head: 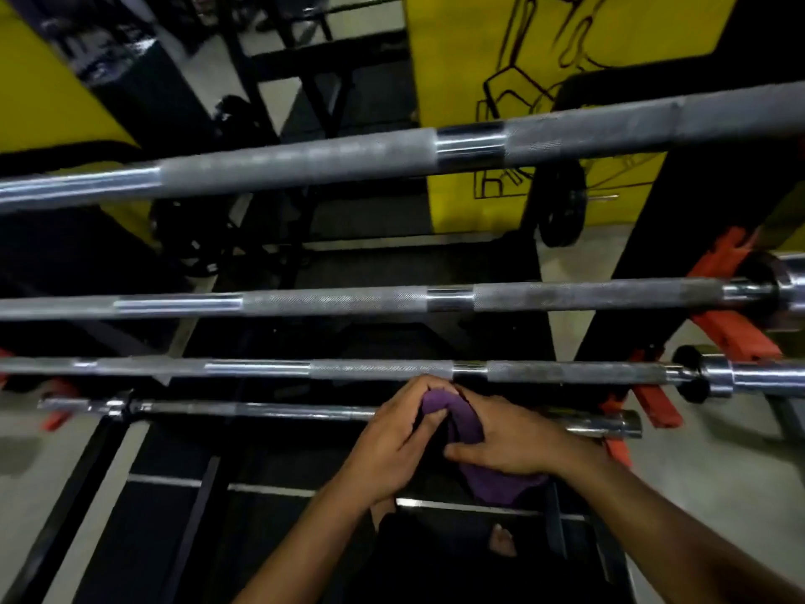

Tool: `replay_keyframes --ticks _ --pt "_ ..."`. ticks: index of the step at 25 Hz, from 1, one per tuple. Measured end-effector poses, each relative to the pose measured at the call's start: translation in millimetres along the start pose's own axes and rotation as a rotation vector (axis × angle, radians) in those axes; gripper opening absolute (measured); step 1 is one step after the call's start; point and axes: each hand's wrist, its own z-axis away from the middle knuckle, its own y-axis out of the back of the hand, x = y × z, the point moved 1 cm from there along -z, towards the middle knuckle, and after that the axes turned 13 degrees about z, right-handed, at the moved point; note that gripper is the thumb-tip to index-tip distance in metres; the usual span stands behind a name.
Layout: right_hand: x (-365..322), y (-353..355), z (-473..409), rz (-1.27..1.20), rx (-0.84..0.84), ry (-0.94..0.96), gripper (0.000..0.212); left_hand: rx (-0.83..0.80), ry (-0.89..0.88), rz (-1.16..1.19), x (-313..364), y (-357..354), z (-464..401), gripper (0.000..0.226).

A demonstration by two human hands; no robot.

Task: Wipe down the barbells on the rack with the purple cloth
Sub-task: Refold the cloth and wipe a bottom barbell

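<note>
Several steel barbells lie across a rack, one below the other: a top bar (305, 161), a second bar (313, 300), a third bar (383, 369) and the lowest, thinner bar (261, 411). Both hands meet over the lowest bar, right of its middle. My left hand (392, 438) and my right hand (501, 442) grip the purple cloth (440, 405), which is bunched between them. A loose end of the cloth hangs below my right hand. The stretch of bar under the hands is hidden.
Orange rack hooks (736, 259) carry the bar ends at the right. A black rack frame (69, 512) stands on the grey floor at lower left. Yellow wall panels (461, 58) and a black weight plate (562, 211) lie behind. My bare foot (501, 540) shows below.
</note>
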Motion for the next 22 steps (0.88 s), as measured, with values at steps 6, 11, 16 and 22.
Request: replay_keyframes --ticks 6,11,16,22 --pt "3.1 39.3 25.1 0.469 0.412 -0.006 0.062 0.592 0.118 -0.197 -63.0 29.4 30.3 0.040" --pt "31.0 13.9 -7.4 0.957 0.386 0.181 0.098 0.654 0.306 -0.404 -107.5 63.6 25.6 0.058" --pt "52.0 4.1 -27.1 1.003 0.143 0.136 0.108 0.697 0.509 -0.399 -123.2 109.3 18.3 0.063" --pt "37.5 15.2 -75.0 1.027 0.150 0.043 0.091 0.714 0.615 -0.566 -142.2 168.1 4.3 0.064"
